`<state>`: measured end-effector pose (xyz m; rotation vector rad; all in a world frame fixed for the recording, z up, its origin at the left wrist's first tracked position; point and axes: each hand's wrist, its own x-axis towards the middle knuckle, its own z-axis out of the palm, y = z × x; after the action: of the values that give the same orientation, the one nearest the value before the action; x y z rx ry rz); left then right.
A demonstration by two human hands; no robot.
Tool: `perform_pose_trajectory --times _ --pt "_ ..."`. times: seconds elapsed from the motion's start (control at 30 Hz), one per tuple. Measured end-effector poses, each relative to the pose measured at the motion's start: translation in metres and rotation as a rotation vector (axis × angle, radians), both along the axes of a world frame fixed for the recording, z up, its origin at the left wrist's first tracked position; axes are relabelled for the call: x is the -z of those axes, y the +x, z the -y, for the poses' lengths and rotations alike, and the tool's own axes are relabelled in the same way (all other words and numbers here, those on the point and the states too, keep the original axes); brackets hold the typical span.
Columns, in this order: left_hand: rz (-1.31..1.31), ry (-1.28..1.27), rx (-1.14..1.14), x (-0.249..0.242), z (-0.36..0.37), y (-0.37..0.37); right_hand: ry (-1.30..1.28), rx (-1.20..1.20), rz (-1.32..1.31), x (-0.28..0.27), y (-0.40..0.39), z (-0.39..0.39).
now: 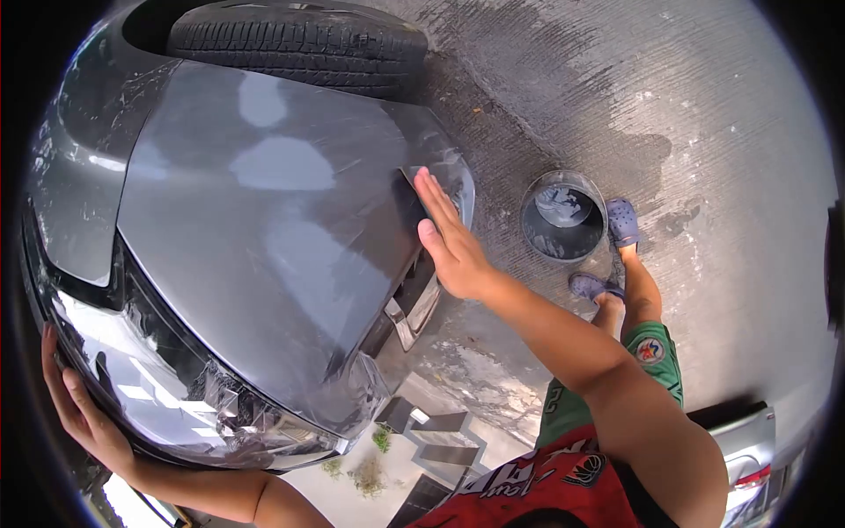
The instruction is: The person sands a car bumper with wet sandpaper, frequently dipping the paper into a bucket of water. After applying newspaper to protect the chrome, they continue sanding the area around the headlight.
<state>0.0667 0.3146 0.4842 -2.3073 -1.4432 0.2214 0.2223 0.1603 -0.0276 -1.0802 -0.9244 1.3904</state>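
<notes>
My right hand (451,246) lies with straight fingers against the edge of a grey car panel (211,211), thumb apart. Under its fingers is what looks like a thin dark sheet (407,192), mostly hidden. Pale patches (282,164) and light scratches mark the panel. At the lower left, my left hand (88,422) rests on the car's edge beside a shiny, reflective part (132,352), its fingers and thumb apart and nothing visible in it.
A bucket (563,250) holding liquid stands on the rough concrete by my feet in clogs (622,222). A tyre (299,44) sits at the top. Plants (367,475) and grey blocks (444,437) lie beyond the car; another vehicle (748,449) is at the lower right.
</notes>
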Motion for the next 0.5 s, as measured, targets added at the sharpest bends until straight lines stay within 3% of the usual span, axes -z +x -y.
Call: perform_pose_trajectory --times 0.07,0.1,0.2,0.27,0.33,0.47,0.5 --pt "-0.019 0.012 -0.002 -0.002 0.000 -0.004 -0.076 -0.067 -0.330 0.015 0.036 0.036" --pt "0.011 -0.034 -0.017 -0.007 -0.001 -0.010 -0.263 0.001 -0.484 0.037 0.050 0.054" --pt "0.020 0.164 0.011 0.020 0.005 0.020 -0.660 0.240 -0.862 0.144 0.082 0.116" --pt "-0.004 0.227 -0.007 0.037 0.002 0.024 -0.805 0.187 -0.665 0.240 0.095 0.168" --pt "-0.036 0.230 -0.032 0.054 -0.005 0.024 -1.140 0.304 -0.573 0.303 0.094 0.190" --pt "-0.073 0.219 -0.056 0.091 -0.020 0.025 -1.148 0.191 -0.318 0.449 0.082 0.221" --pt "-0.083 0.217 -0.062 0.098 -0.024 0.026 -1.246 0.380 -0.271 0.485 0.076 0.223"
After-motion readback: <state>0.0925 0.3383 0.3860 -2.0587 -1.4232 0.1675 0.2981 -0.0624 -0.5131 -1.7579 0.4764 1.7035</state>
